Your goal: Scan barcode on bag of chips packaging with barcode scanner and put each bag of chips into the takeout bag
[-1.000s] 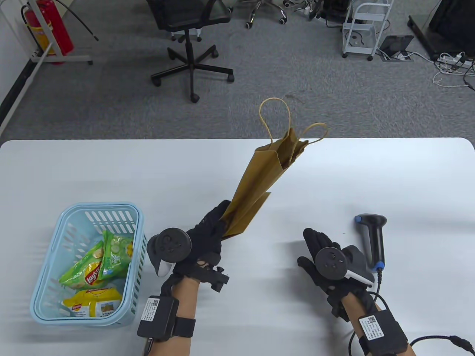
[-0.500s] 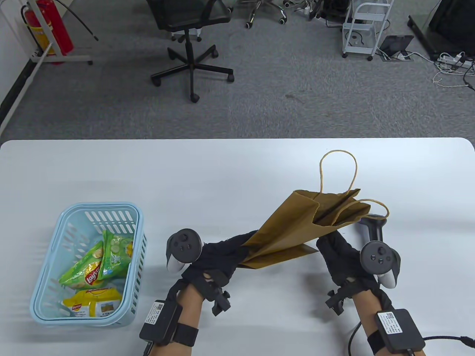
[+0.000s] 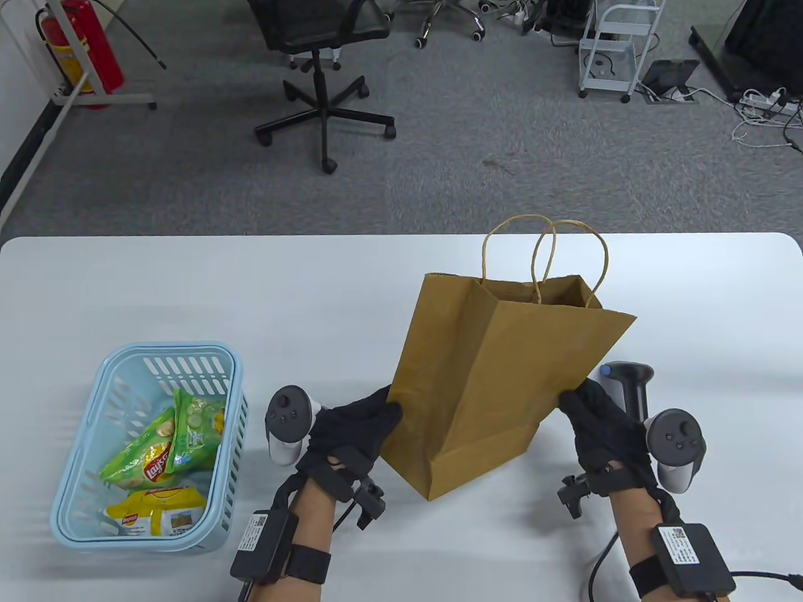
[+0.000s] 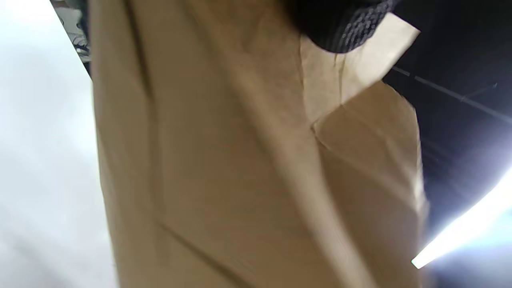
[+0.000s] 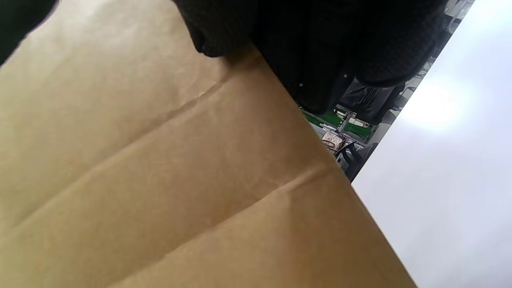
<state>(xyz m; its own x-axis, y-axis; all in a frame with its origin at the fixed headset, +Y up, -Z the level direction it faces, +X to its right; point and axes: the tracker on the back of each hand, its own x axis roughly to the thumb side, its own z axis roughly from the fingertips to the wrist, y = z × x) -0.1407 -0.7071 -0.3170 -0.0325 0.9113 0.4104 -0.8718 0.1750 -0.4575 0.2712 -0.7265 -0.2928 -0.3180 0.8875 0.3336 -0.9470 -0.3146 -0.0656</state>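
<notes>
A brown paper takeout bag [image 3: 495, 376] stands opened out between my hands, mouth up, twine handles at the top. My left hand [image 3: 389, 409] grips its lower left edge and my right hand [image 3: 569, 401] grips its right edge. Up close, the bag [image 4: 240, 160] fills the left wrist view below a gloved fingertip [image 4: 340, 28]. The right wrist view shows the bag [image 5: 160, 180] under dark glove fingers [image 5: 320, 52]. The black barcode scanner [image 3: 630, 379] lies behind my right hand, partly hidden. Two green chip bags [image 3: 150, 454] [image 3: 201, 429] and a yellow one [image 3: 157, 511] lie in the basket.
The light blue plastic basket [image 3: 169, 348] sits at the front left of the white table [image 3: 251, 295]. Beyond the table's far edge are a black office chair [image 3: 320, 37], a red fire extinguisher [image 3: 88, 44] and a white cart [image 3: 618, 44].
The flat folded bag, first held up by my left hand alone, swung right and down. My right hand took its other side and the bag now stands opened out.
</notes>
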